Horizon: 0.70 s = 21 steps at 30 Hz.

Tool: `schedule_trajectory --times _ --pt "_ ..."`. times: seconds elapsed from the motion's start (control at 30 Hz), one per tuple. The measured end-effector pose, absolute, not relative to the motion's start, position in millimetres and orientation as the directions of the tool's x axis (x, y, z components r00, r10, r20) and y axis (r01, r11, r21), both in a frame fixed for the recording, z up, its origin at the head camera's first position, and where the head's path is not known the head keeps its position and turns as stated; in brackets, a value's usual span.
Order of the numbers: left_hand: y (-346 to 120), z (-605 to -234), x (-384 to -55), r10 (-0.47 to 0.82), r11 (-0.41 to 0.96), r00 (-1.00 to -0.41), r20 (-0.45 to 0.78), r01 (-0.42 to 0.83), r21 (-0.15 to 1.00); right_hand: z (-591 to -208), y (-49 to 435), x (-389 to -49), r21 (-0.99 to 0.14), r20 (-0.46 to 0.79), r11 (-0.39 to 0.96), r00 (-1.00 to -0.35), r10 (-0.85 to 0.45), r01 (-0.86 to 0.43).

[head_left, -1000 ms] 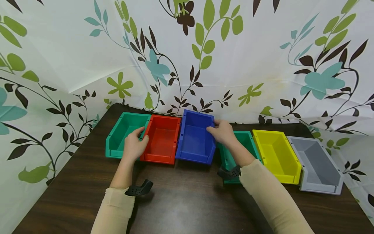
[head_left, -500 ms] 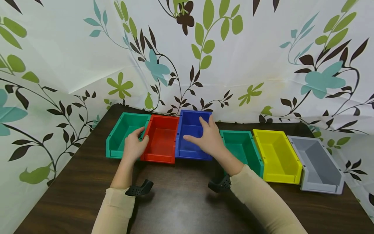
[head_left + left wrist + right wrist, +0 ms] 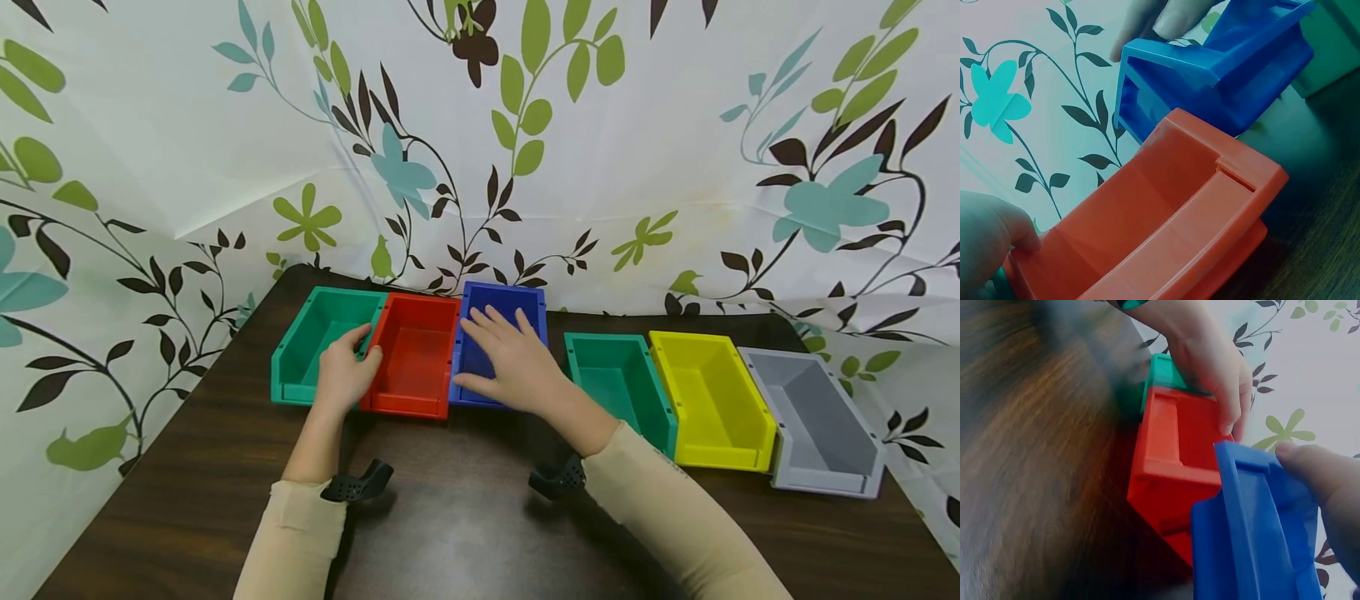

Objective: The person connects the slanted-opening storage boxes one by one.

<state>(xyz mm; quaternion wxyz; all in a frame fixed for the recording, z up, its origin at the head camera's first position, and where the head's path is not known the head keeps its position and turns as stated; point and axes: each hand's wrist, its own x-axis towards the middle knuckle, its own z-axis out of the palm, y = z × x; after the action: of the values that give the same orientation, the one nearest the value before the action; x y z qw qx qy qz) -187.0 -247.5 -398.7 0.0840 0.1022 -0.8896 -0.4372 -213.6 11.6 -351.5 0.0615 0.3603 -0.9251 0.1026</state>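
Blue storage bin set near the tabletop's far edge; it could be skewed if brushed by the right hand.
Its low front is turned toward the near edge, long axis front-to-back. The right hand is spread, nothing grasped; whether the red storage bin is pinched by the left hand cannot be told.

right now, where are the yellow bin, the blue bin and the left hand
Yellow bin [image 3: 699, 408], head view: its inside floor.
Blue bin [image 3: 476, 357], head view: its uncovered inside.
Left hand [image 3: 345, 372], head view: back of the hand.
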Motion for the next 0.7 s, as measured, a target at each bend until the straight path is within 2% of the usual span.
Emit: schedule_trajectory --times 0.1,0.23,0.53,0.7 --pt "-247 -398 -186 -0.254 0.603 -0.965 0.064 -0.106 0.791 -352 8 -213 -0.214 0.191 0.648 -0.682 -0.706 -0.731" --pt "-247 -397 -185 -0.254 0.599 -0.966 0.053 -0.115 0.792 -357 3 -213 -0.263 0.210 0.595 -0.647 -0.733 -0.760" --pt "-245 -398 -185 -0.261 0.589 -0.964 0.059 -0.110 0.801 -367 2 -211 -0.326 0.246 0.605 -0.683 -0.688 -0.726" --pt "-247 -398 -185 -0.262 0.590 -0.963 0.062 -0.109 0.800 -371 2 -210 -0.311 0.288 0.588 -0.663 -0.691 -0.747"
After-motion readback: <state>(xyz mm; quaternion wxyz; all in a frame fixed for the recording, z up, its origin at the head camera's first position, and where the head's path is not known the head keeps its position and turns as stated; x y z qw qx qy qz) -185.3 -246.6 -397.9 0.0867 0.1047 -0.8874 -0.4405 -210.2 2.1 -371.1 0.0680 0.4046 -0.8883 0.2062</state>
